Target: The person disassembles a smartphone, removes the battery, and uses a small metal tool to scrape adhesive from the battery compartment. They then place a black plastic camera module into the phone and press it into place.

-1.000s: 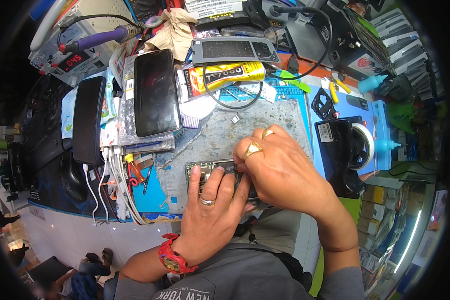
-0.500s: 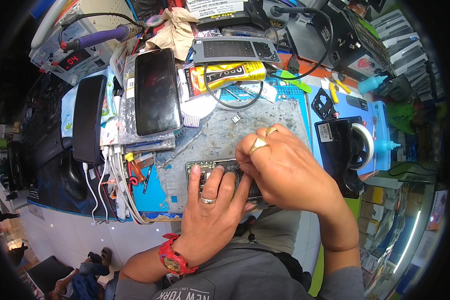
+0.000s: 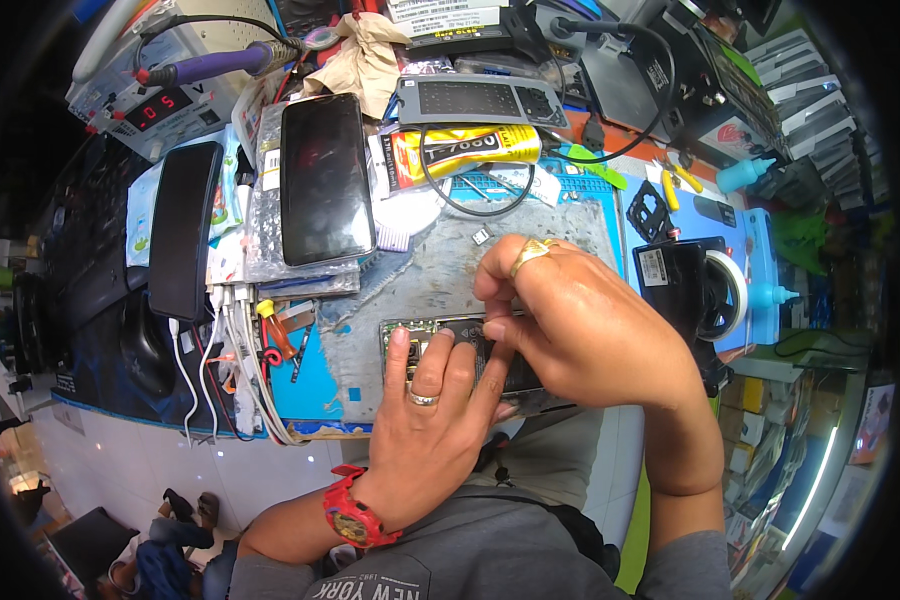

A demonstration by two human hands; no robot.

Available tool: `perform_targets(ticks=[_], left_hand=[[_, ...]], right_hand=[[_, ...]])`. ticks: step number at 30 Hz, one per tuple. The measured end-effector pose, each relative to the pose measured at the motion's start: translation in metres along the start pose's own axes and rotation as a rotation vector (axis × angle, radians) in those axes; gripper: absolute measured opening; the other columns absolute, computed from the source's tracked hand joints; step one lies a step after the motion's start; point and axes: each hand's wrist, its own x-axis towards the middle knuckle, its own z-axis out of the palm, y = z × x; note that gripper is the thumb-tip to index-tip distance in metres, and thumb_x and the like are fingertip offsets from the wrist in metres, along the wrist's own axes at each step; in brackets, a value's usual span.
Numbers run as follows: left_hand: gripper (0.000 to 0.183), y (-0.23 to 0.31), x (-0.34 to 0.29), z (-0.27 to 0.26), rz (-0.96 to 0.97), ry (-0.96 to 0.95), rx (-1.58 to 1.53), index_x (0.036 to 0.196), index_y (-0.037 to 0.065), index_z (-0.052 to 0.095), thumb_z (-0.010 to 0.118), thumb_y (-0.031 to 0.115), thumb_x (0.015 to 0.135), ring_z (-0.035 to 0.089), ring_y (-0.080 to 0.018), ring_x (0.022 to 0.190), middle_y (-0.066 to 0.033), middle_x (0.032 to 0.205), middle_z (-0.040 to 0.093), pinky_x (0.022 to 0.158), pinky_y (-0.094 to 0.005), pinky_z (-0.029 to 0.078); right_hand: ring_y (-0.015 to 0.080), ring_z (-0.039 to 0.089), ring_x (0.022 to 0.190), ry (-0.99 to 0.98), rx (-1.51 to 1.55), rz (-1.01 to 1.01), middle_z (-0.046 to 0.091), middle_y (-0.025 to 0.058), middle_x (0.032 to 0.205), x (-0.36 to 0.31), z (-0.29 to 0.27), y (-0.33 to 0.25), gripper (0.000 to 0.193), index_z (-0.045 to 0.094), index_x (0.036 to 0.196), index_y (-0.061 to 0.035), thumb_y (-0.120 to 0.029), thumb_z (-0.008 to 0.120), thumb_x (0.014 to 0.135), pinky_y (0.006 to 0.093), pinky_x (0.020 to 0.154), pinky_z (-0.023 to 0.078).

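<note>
An opened phone (image 3: 388, 358) lies on the worn grey mat (image 3: 425, 285), with its green circuit board (image 3: 420, 326) and black battery (image 3: 522, 378) partly in sight. My left hand (image 3: 440, 405) steadies it, fingers laid across the top and the thumb at its near edge. On that wrist is a red watch. Over the battery side, my right hand (image 3: 600, 325) is bent in a pinch, its thumb tip close to my left index finger. Whatever sits in that pinch is hidden. A tiny metal part (image 3: 481, 237) rests on the mat beyond my hands.
Two dark phones (image 3: 325, 180) (image 3: 185, 230) lie on the left, near white cables (image 3: 232, 365) and an orange-yellow screwdriver (image 3: 278, 330). Behind are a yellow glue box (image 3: 480, 150) and a grey phone panel (image 3: 480, 100). Right are a tape roll (image 3: 735, 295), pliers (image 3: 670, 188) and blue bottles (image 3: 745, 175).
My right hand has turned and its index finger has lifted a little from the phone, parting from the thumb. My left hand keeps its place on the phone. The whole view has shifted slightly.
</note>
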Motion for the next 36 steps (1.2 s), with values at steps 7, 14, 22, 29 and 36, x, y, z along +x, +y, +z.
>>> perform_targets(ticks=[7,14,22,29,36], left_hand=[[0.062,0.001,0.000,0.001,0.016,0.021,0.025,0.155,0.009,0.065,0.072,0.042,0.102,0.046,-0.0336,0.141,-0.0127,0.135,0.053,0.127,-0.0649,0.038],[0.057,0.003,-0.001,0.001,0.007,0.006,0.014,0.143,0.011,0.071,0.083,0.038,0.094,0.049,-0.0332,0.139,-0.0134,0.132,0.055,0.128,-0.0701,0.032],[0.057,0.003,0.000,0.001,0.004,0.003,0.012,0.143,0.010,0.071,0.083,0.037,0.094,0.050,-0.0333,0.138,-0.0138,0.131,0.056,0.128,-0.0708,0.032],[0.063,0.002,0.001,0.000,0.009,-0.003,0.014,0.148,0.009,0.069,0.081,0.040,0.094,0.050,-0.0329,0.137,-0.0132,0.130,0.056,0.128,-0.0690,0.034],[0.066,0.001,0.003,-0.003,-0.003,0.002,-0.013,0.149,0.010,0.070,0.083,0.041,0.092,0.051,-0.0322,0.136,-0.0124,0.129,0.056,0.128,-0.0693,0.033]], right_hand=[[0.0454,0.071,0.089,-0.015,-0.043,0.014,0.074,0.0197,0.091,-0.006,0.004,0.009,0.016,0.062,0.108,0.0016,0.000,0.071,0.095,0.0521,0.084,0.051],[0.0432,0.069,0.094,-0.027,-0.050,-0.076,0.071,0.0165,0.102,-0.005,0.007,0.009,0.010,0.064,0.099,0.0016,0.001,0.072,0.093,0.0512,0.087,0.050],[0.0437,0.069,0.094,0.007,-0.054,-0.085,0.070,0.0160,0.104,-0.007,0.007,0.013,0.014,0.063,0.102,0.0018,0.001,0.073,0.093,0.0514,0.088,0.050],[0.0433,0.071,0.100,-0.033,0.008,0.030,0.072,0.0187,0.103,-0.005,0.007,0.011,0.019,0.061,0.107,0.0026,0.001,0.075,0.094,0.0508,0.089,0.053],[0.0244,0.073,0.099,0.114,0.390,0.143,0.071,0.0125,0.106,-0.024,0.012,0.017,0.031,0.060,0.126,0.0030,0.001,0.076,0.099,0.0395,0.089,0.059]])
